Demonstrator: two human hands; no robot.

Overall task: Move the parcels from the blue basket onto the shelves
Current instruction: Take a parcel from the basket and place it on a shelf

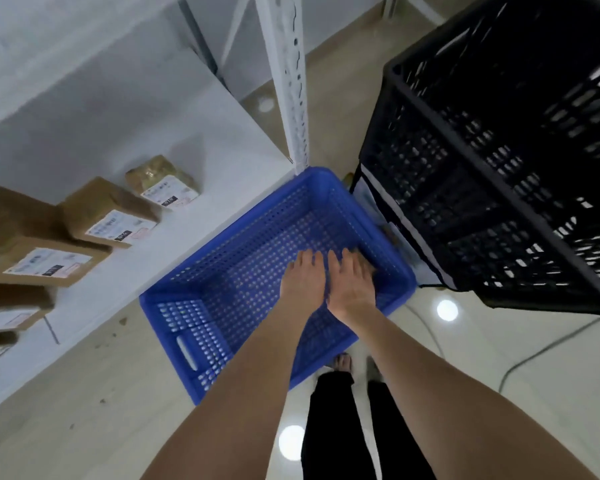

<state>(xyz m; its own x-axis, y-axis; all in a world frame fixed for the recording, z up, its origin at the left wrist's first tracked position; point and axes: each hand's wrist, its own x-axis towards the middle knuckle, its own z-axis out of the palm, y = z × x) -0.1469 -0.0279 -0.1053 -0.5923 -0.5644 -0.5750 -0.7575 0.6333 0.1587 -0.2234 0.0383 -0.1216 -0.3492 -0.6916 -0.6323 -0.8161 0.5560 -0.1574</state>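
Both hands are being held side by side inside the basket (222, 233), near its right wall. The left hand (303, 278) is being held flat, fingers straight, gripping nothing. The right hand (352, 285) is blurred over something brown, so its grip cannot be told. Labelled parcels (108, 213) are lying on the shelf (222, 133) beside the basket.

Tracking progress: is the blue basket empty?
Mostly empty: the blue basket shows bare floor. The left hand and right hand hide one spot; what lies beneath, cannot tell.
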